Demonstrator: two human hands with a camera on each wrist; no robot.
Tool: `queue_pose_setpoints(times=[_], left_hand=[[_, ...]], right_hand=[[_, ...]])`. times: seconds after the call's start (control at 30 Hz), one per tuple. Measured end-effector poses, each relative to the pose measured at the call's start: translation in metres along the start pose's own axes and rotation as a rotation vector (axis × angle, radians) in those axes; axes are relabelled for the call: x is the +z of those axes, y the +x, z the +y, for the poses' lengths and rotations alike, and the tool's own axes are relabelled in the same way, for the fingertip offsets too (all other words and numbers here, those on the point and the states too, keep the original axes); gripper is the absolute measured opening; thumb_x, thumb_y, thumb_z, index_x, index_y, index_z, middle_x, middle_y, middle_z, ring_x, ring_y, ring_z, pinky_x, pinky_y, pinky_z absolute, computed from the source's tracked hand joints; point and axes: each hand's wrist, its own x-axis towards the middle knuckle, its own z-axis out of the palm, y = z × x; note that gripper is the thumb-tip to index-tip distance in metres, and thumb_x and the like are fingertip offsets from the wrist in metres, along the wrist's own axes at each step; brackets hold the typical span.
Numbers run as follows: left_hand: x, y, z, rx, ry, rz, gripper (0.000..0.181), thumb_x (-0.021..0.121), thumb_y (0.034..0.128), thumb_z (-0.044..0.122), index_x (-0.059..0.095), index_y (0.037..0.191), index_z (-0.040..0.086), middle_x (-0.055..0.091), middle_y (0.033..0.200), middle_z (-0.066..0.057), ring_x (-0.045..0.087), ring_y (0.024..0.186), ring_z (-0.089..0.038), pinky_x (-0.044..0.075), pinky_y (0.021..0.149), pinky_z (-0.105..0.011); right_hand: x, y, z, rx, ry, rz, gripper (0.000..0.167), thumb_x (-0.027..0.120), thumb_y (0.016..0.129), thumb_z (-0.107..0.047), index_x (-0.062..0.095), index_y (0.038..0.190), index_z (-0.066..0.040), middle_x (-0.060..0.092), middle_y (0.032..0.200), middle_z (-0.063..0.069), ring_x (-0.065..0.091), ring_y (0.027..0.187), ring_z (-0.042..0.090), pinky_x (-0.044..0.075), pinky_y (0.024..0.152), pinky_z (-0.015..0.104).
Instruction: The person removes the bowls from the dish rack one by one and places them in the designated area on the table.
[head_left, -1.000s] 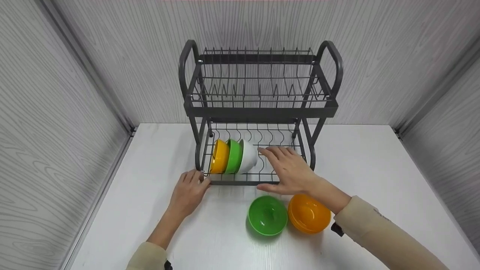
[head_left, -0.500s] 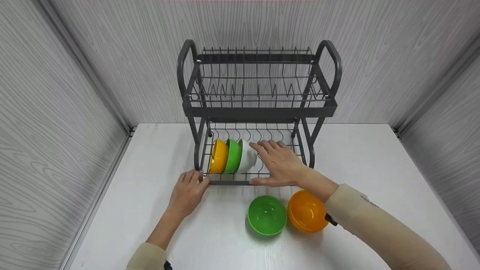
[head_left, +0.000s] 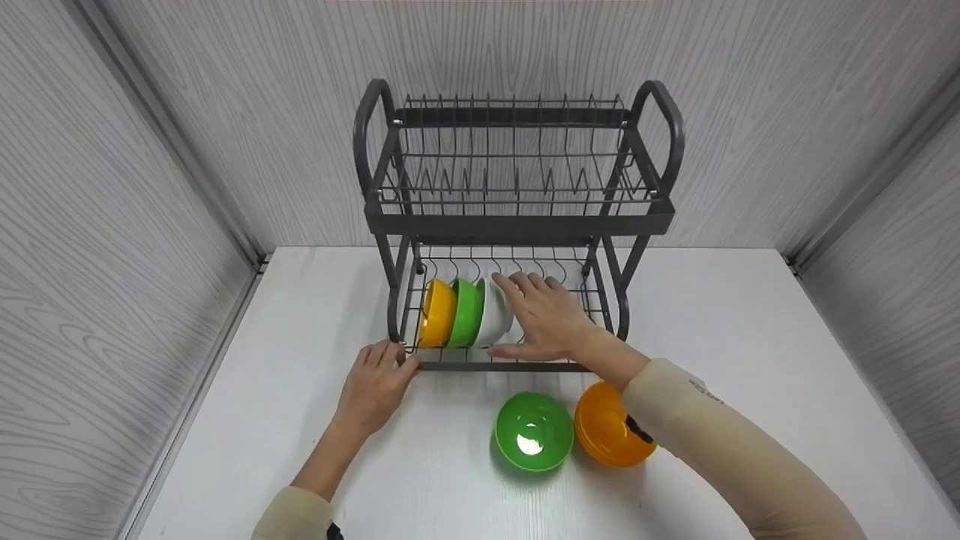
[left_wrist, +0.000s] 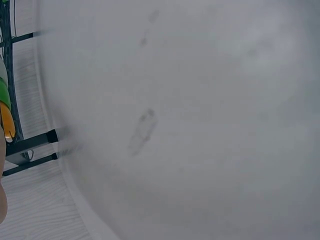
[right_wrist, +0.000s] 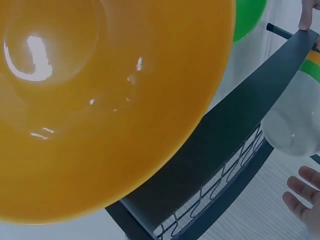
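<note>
In the head view my left hand (head_left: 373,386) grips the front left corner of the dark dish rack (head_left: 517,223), its thumb on the lower front rail. My right hand (head_left: 546,319) is over the lower tier with fingers spread, beside the white bowl (head_left: 491,319) and partly covering it. The right wrist view shows its fingers (right_wrist: 300,190) near the white bowl (right_wrist: 292,122), with a gap visible between them. On that tier an orange bowl (head_left: 437,315), a green bowl (head_left: 466,313) and the white bowl stand on edge in a row.
A green bowl (head_left: 534,433) sits on the white table (head_left: 420,480) in front of the rack. Stacked orange bowls (head_left: 611,431) stand to its right, partly under the right sleeve. Wood-patterned panels (head_left: 510,45) enclose the back and sides.
My right hand has moved left and slightly back along the lower tier, to the white bowl. The left hand still holds the rack corner, and the bowls look unmoved.
</note>
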Motion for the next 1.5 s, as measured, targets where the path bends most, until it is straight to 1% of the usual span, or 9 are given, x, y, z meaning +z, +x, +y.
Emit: queue_pose_setpoints(times=[0.2,0.3,0.47,0.7,0.93,1.1,1.3,1.5], left_hand=[[0.001,0.001,0.0,-0.001,0.011,-0.006,0.019,0.079,0.093,0.022,0.068,0.107,0.015,0.061,0.097,-0.008,0.063,0.102,-0.029,0.06,0.088,-0.042],[0.002,0.001,0.0,-0.001,0.008,-0.008,0.018,0.078,0.0934,0.022,0.069,0.107,0.015,0.061,0.097,-0.009,0.063,0.101,-0.029,0.06,0.087,-0.042],[0.002,0.001,-0.001,0.002,0.005,-0.004,0.018,0.079,0.0927,0.021,0.069,0.106,0.015,0.062,0.097,-0.009,0.063,0.1,-0.029,0.061,0.086,-0.041],[0.001,0.001,-0.001,0.008,-0.001,0.009,0.015,0.078,0.0936,0.02,0.07,0.106,0.014,0.062,0.096,-0.01,0.063,0.099,-0.03,0.061,0.085,-0.042],[0.002,-0.001,-0.001,0.013,0.002,0.01,0.016,0.077,0.0936,0.018,0.07,0.108,0.014,0.061,0.097,-0.01,0.063,0.101,-0.03,0.06,0.086,-0.042],[0.001,-0.001,0.0,0.015,0.001,0.02,0.017,0.076,0.0938,0.018,0.07,0.11,0.015,0.061,0.099,-0.009,0.062,0.102,-0.03,0.059,0.086,-0.041],[0.001,-0.001,0.0,0.016,-0.003,0.018,0.016,0.075,0.0942,0.016,0.071,0.11,0.015,0.061,0.099,-0.009,0.063,0.102,-0.03,0.059,0.087,-0.041],[0.002,-0.001,-0.001,0.022,-0.004,0.018,0.015,0.072,0.0957,0.017,0.07,0.11,0.015,0.061,0.097,-0.01,0.063,0.101,-0.031,0.059,0.086,-0.042]], right_hand=[[0.006,0.007,0.0,0.017,-0.042,-0.022,0.116,0.057,0.083,-0.087,0.024,0.164,-0.01,0.053,0.152,0.02,0.057,0.136,0.04,0.054,0.11,0.056],[0.008,0.011,-0.002,0.025,-0.047,-0.034,0.118,0.055,0.083,-0.089,0.023,0.164,-0.011,0.053,0.153,0.02,0.057,0.137,0.04,0.053,0.111,0.055],[0.013,0.017,-0.008,0.03,-0.033,-0.03,0.12,0.057,0.081,-0.09,0.023,0.164,-0.01,0.054,0.151,0.021,0.058,0.135,0.041,0.055,0.108,0.055],[0.019,0.021,-0.013,0.05,-0.065,-0.017,0.123,0.057,0.078,-0.092,0.023,0.164,-0.011,0.055,0.15,0.022,0.06,0.134,0.041,0.056,0.107,0.055],[0.022,0.024,-0.015,0.065,-0.055,-0.031,0.126,0.061,0.076,-0.091,0.021,0.164,-0.01,0.054,0.151,0.022,0.059,0.134,0.04,0.056,0.107,0.054],[0.024,0.026,-0.017,0.073,-0.092,-0.033,0.127,0.059,0.075,-0.094,0.02,0.164,-0.011,0.056,0.147,0.021,0.061,0.131,0.038,0.058,0.104,0.051],[0.025,0.027,-0.017,0.067,-0.13,-0.015,0.125,0.058,0.076,-0.093,0.021,0.162,-0.011,0.059,0.142,0.02,0.064,0.126,0.036,0.06,0.1,0.049],[0.026,0.027,-0.016,0.035,-0.133,0.047,0.122,0.067,0.073,-0.089,0.03,0.158,-0.011,0.063,0.138,0.02,0.066,0.122,0.037,0.061,0.097,0.05]])
